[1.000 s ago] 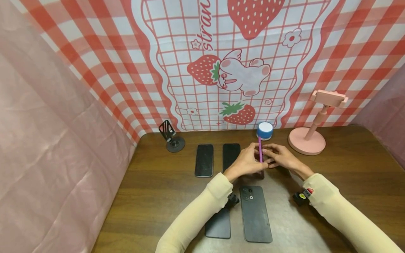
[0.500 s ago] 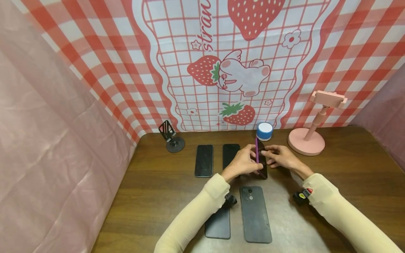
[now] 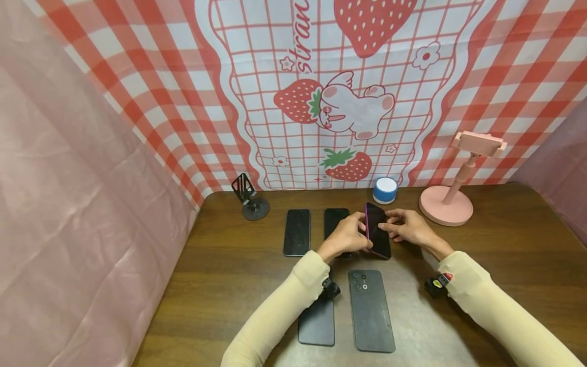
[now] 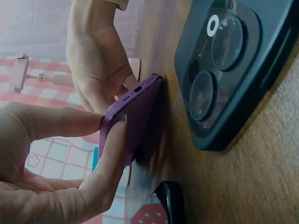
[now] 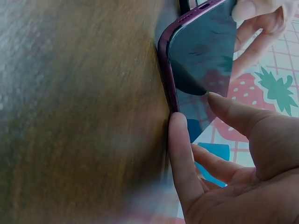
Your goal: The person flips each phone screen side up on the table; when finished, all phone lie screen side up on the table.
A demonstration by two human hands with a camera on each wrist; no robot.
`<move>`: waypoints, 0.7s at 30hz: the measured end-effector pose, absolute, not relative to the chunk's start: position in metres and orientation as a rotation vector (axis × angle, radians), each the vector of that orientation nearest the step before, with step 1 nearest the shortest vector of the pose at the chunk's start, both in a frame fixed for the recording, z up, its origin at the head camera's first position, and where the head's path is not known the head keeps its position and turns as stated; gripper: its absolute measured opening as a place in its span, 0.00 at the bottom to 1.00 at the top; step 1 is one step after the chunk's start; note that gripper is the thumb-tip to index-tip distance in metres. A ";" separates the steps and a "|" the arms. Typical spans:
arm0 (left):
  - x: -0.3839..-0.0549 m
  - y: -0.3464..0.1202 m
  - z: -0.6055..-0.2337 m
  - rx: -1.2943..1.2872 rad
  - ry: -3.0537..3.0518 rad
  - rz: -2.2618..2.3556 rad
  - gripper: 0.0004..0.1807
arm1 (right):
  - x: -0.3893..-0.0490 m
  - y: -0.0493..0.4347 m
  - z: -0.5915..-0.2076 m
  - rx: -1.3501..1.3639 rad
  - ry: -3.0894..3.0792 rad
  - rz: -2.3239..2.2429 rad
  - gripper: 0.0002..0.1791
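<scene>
A purple smartphone (image 3: 379,235) leans at a slant close over the table, dark screen facing up and to the right. My left hand (image 3: 345,237) pinches its raised left edge between thumb and finger, as the left wrist view shows on the purple back (image 4: 128,123). On the other side, my right hand (image 3: 411,227) holds the lower edge. In the right wrist view its thumb touches the glossy screen (image 5: 198,58) while a finger lies along the rim by the tabletop. Beside my left hand, partly covered by it, lies a black phone (image 3: 336,220).
Another dark phone (image 3: 297,233) lies further left. Nearer to me are a grey phone with cameras up (image 3: 372,313) and one partly under my left forearm (image 3: 317,323). Along the back stand a black phone stand (image 3: 255,208), a blue-and-white jar (image 3: 385,190) and a pink stand (image 3: 446,205).
The purple phone has tipped from nearly edge-on to a flatter slant, its screen coming into view. My left hand has shifted left and slightly nearer; my right hand has barely moved.
</scene>
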State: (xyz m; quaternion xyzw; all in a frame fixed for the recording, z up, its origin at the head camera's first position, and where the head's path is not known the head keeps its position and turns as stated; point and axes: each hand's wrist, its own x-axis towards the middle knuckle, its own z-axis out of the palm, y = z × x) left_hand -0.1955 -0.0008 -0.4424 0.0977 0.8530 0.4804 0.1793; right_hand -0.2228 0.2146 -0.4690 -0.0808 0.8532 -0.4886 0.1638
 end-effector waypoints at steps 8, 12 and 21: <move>-0.196 -0.002 -0.443 0.281 2.481 1.252 0.43 | -0.223 0.215 -0.468 -0.252 2.492 -1.369 0.37; -0.196 -0.003 -0.444 0.286 2.477 1.255 0.42 | -0.222 0.215 -0.467 -0.225 2.499 -1.373 0.36; -0.199 0.001 -0.446 0.304 2.566 1.108 0.40 | -0.222 0.217 -0.469 -0.221 2.534 -1.356 0.36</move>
